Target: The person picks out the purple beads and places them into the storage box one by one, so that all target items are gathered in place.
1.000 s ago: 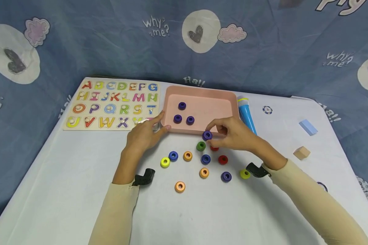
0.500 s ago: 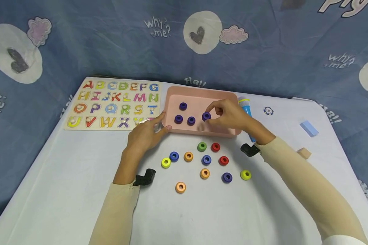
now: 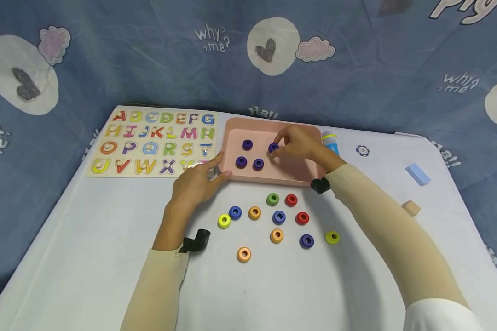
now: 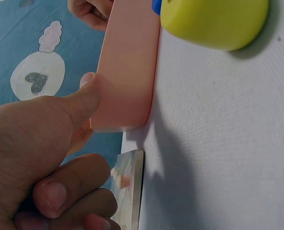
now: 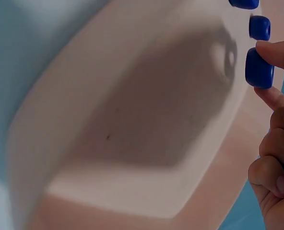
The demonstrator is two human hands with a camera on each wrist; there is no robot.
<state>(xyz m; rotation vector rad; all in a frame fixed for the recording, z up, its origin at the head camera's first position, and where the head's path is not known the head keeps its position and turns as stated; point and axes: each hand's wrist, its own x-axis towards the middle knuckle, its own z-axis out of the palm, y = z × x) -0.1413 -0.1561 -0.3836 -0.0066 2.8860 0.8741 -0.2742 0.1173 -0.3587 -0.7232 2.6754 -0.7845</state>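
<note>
- Right hand (image 3: 296, 142) is over the pink tray (image 3: 302, 178), pinching a purple ring (image 3: 273, 148) between thumb and fingertips.
- Right wrist view: held ring (image 5: 258, 68) is seen edge-on, clamped across its rim; other fingers curl in beside it.
- Ring orientation: head view shows the hole facing roughly up, so its axis is near vertical and the flat faces are near level. Whether it touches the tray floor, I cannot tell.
- Three more purple rings lie flat in the tray: one at the back (image 3: 247, 145), two nearer the front (image 3: 241, 162) (image 3: 258, 164). The held ring is just right of the back one.
- Tray's long axis runs left-right across the table (image 3: 87, 257).
- Left hand (image 3: 194, 184) is at the tray's front-left corner, holding nothing: thumb straight against the tray's outer wall, fingers loosely curled by the alphabet board (image 3: 149, 142).
- Left wrist view confirms thumb tip on the tray wall (image 4: 127, 72).
- Loose rings lie flat on the table in front of the tray: green (image 3: 272, 199), two red (image 3: 291, 200) (image 3: 302, 218), two blue (image 3: 234, 212) (image 3: 278, 217), three orange (image 3: 254, 212) (image 3: 276, 235) (image 3: 243, 254), two yellow (image 3: 224, 221) (image 3: 332, 237), one purple (image 3: 306, 241).
- A blue cylinder (image 3: 330, 141) lies just right of the tray, partly behind the right arm.
- Blue block (image 3: 417, 174) and wooden cube (image 3: 411, 208) sit well apart at the table's right.
</note>
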